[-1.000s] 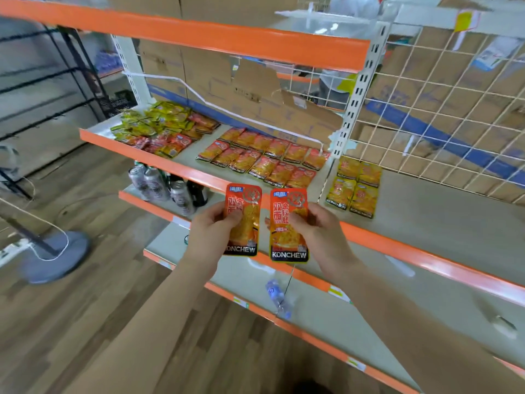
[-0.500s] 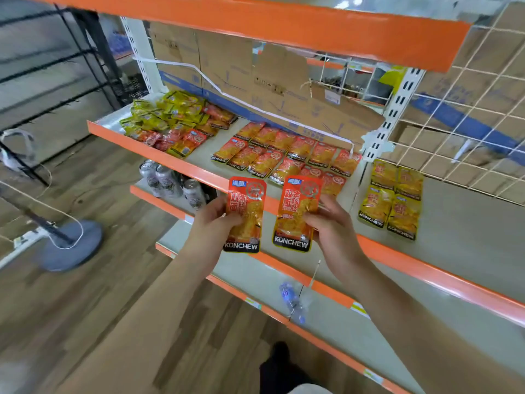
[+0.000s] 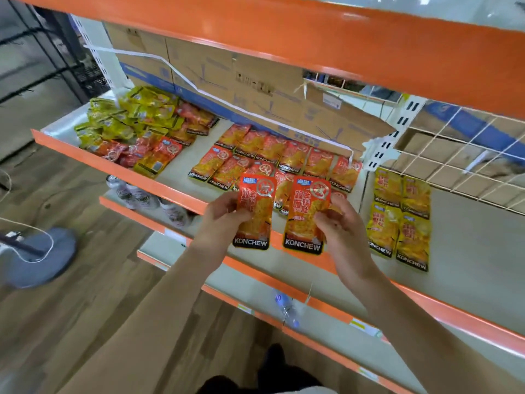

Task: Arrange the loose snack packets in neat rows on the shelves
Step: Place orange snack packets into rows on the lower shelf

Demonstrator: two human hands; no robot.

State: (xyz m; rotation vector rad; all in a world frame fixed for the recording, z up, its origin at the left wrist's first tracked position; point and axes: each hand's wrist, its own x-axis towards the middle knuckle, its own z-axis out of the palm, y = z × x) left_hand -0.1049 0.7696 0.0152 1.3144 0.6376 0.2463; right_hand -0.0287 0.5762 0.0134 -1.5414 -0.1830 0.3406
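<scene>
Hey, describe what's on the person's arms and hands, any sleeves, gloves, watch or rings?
Nothing worn shows. The left hand and right hand are bare, no gloves, and no rings are visible. Both forearms are bare to the frame's edge: no sleeves, watch or bracelet at either wrist.

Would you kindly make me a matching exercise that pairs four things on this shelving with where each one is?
Things:
1. jumbled heap of packets
2. block of four yellow packets
3. drink cans
4. orange packet in the left hand

Places:
A. one level lower, at the left
B. left end of the middle shelf
C. held up in front of that shelf's edge
D. right-hand bay of that shelf

Pairs: 1-B, 2-D, 3-A, 4-C
</scene>
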